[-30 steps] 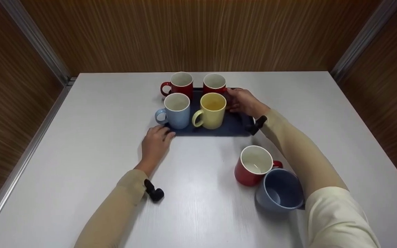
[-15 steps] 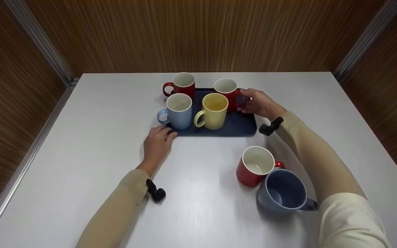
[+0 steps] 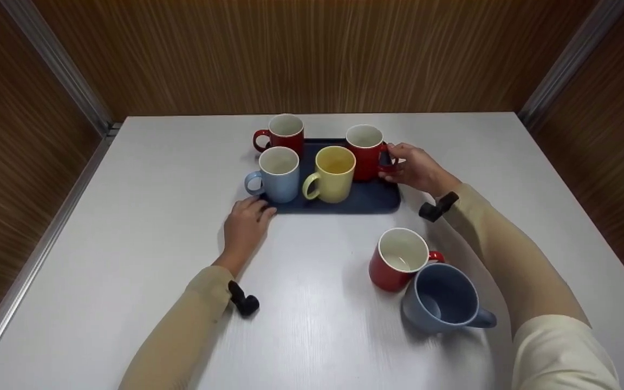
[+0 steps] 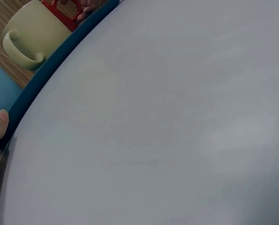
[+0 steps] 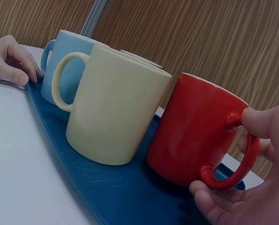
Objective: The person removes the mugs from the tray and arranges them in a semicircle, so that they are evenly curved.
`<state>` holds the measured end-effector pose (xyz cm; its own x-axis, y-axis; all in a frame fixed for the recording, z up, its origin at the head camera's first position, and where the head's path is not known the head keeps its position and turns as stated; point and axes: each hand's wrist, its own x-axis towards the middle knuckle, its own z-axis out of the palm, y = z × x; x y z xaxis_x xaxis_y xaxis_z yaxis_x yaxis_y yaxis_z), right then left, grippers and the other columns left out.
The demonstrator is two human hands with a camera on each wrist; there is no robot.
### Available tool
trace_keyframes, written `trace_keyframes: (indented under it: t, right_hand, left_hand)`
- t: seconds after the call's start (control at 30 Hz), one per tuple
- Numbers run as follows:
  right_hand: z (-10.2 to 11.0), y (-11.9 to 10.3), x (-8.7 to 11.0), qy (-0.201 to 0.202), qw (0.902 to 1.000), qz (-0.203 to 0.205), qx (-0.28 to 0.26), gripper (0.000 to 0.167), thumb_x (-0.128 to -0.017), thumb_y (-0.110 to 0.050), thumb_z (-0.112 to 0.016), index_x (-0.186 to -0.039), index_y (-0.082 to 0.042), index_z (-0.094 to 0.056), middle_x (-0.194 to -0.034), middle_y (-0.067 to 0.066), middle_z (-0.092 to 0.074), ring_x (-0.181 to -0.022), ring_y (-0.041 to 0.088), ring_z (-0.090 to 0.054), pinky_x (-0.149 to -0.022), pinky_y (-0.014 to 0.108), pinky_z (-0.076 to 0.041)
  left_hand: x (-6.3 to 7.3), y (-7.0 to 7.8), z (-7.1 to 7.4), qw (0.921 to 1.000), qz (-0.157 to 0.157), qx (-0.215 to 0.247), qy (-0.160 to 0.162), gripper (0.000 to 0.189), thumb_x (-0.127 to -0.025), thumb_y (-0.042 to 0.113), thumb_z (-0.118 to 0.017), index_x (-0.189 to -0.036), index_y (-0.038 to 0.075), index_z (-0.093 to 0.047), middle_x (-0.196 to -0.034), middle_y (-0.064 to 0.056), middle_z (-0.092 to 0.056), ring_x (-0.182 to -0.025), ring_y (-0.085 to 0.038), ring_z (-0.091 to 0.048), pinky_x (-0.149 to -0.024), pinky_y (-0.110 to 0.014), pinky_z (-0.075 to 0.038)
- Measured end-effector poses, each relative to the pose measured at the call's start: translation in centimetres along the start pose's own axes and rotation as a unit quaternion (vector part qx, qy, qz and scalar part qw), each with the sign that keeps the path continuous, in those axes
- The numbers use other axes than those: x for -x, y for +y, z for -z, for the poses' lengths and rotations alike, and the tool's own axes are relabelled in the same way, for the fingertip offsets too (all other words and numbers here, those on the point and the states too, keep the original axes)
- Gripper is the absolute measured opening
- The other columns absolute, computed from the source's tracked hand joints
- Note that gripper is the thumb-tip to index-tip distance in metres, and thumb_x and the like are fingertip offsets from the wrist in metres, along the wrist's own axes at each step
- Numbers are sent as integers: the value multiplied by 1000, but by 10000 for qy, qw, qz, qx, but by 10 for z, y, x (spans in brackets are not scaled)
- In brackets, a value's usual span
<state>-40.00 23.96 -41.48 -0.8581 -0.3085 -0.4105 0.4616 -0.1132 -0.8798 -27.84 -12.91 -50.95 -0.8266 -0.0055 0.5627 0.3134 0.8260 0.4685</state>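
Note:
My right hand [image 3: 415, 169] pinches the handle of a red mug [image 5: 193, 131] with a white inside, thumb on top and fingers below. This mug stands upright on the right part of a dark blue tray [image 3: 363, 203], handle to the right. At the tray's front left corner my left hand [image 3: 244, 227] grips the edge, its thumb [image 4: 2, 121] on the rim in the left wrist view. Between the hands a yellow mug [image 3: 335, 181] and a light blue mug [image 3: 281, 181] stand on the tray, handles left. Behind the blue one is another red mug [image 3: 290, 138].
Off the tray, front right, a red mug [image 3: 390, 271] stands close against a larger grey-blue mug [image 3: 436, 314], both near my right forearm. The white table [image 3: 128, 216] is bounded by wood-grain panels [image 3: 312, 59] at the back and sides.
My right hand has drawn the red mug rightward and slightly toward me, out from behind the yellow mug. The left hand has stayed at the tray corner.

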Motion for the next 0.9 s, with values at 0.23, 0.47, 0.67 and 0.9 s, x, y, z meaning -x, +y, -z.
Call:
trace_keyframes:
  t: [0.23, 0.47, 0.67, 0.9]
  right_hand:
    - [2, -2, 12, 73, 9997, 156, -193, 31, -90, -37, -58, -100, -12, -45, -129, 21, -37, -107, 38, -56, -97, 44, -40]
    - [2, -1, 26, 84, 9978, 506, -423, 25, -91, -33, -58, -97, -11, -45, -106, 14, -47, -108, 39, -55, -95, 45, -42]
    - [2, -1, 39, 1, 9965, 591, -599, 24, -89, -32, -61, -98, -14, -48, -103, 10, -45, -111, 40, -53, -94, 43, -43]
    - [6, 2, 55, -84, 9958, 558, -716, 19, -89, -30, -60, -96, -14, -51, -120, 13, -50, -114, 40, -51, -101, 49, -34]
  left_hand:
    - [-3, 1, 2, 10000, 4, 5, 8, 28, -84, 30, -70, -97, 4, -72, -107, -11, -66, -95, -27, -58, -80, -39, -49]
    - [-6, 4, 5, 10000, 10, 8, 5, 30, -85, 30, -69, -97, 3, -71, -108, -12, -65, -98, -28, -58, -82, -39, -48]
    - [-6, 6, 6, 10000, -1, 43, 7, 30, -85, 30, -68, -97, 3, -71, -108, -12, -65, -98, -29, -58, -82, -40, -48]
    - [-3, 8, 6, 9999, 107, 64, -82, 29, -85, 30, -68, -97, 3, -71, -108, -12, -65, -98, -29, -58, -83, -40, -47]
